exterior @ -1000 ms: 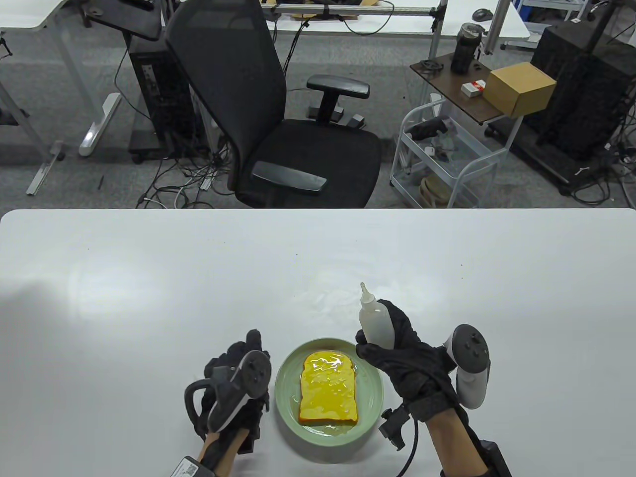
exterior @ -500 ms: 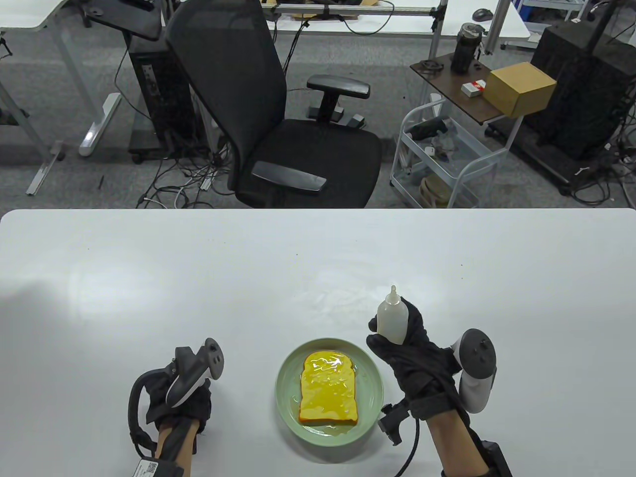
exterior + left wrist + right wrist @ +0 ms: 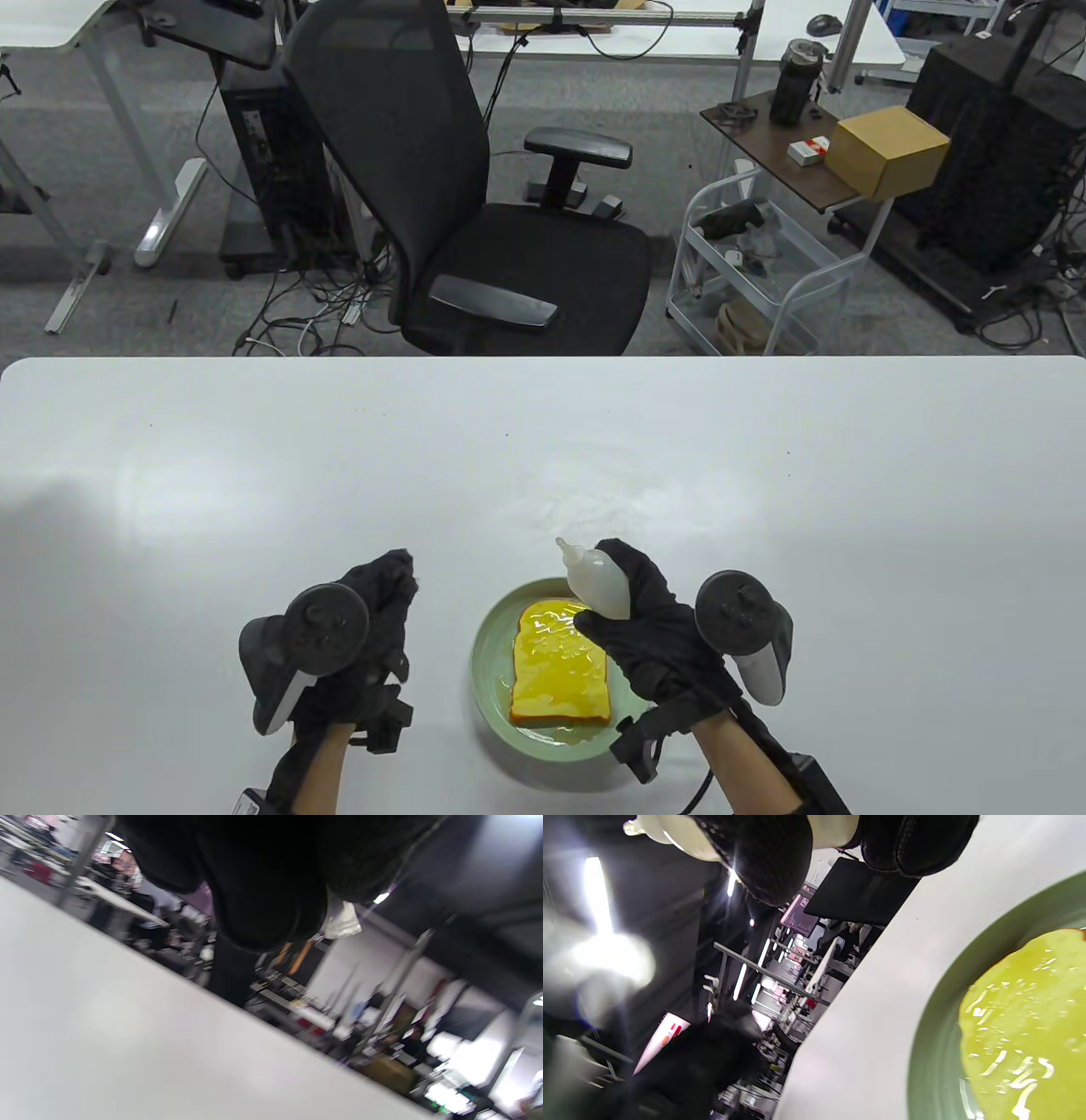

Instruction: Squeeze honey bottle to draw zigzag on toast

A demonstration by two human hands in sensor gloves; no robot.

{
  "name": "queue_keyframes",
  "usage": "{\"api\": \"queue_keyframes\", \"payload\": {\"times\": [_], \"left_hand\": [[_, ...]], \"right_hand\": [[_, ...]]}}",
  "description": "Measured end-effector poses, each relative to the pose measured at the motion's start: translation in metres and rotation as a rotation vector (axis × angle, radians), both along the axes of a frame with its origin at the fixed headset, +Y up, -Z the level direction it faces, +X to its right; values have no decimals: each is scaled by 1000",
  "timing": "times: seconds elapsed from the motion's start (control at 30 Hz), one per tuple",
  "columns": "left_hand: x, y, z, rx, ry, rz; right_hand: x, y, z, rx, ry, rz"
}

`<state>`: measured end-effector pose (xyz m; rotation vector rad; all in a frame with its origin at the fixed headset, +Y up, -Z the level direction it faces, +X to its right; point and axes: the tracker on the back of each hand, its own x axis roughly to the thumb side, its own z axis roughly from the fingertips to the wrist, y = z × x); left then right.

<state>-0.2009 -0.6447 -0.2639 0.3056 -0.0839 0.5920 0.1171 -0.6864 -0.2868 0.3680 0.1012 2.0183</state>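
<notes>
A slice of toast (image 3: 562, 671) glazed with shiny yellow honey lies on a green plate (image 3: 490, 654) near the table's front edge; both also show in the right wrist view, toast (image 3: 1026, 1027) and plate (image 3: 937, 1052). My right hand (image 3: 653, 637) grips a whitish squeeze bottle (image 3: 594, 581) over the plate's far right rim, nozzle tilted up and to the left. In the right wrist view the bottle (image 3: 670, 834) sits between my fingers (image 3: 763, 861). My left hand (image 3: 373, 628) is left of the plate, above the table, holding nothing.
The white table (image 3: 254, 475) stretches wide behind and beside the plate. A black office chair (image 3: 458, 195) stands beyond the far edge, with a white wire cart (image 3: 755, 272) to its right.
My right hand has carried the bottle left and nearer, from right of the plate to over its rim, tilting the nozzle leftward. My left hand moved right, back toward the plate.
</notes>
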Motion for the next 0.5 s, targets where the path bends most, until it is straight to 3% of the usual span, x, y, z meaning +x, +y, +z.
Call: {"api": "queue_keyframes", "payload": {"times": [0.07,0.2,0.33,0.5], "left_hand": [[13,12,4,67,-65,69],[34,23,6,96,-181,119],[43,25,7,141,-195,87],[53,20,3,108,-273,38]], "right_hand": [[-3,-1,1,2,1,44],[-8,-6,0,0,24,104],[-12,-11,-1,-10,42,138],[-17,-12,1,2,63,175]]}}
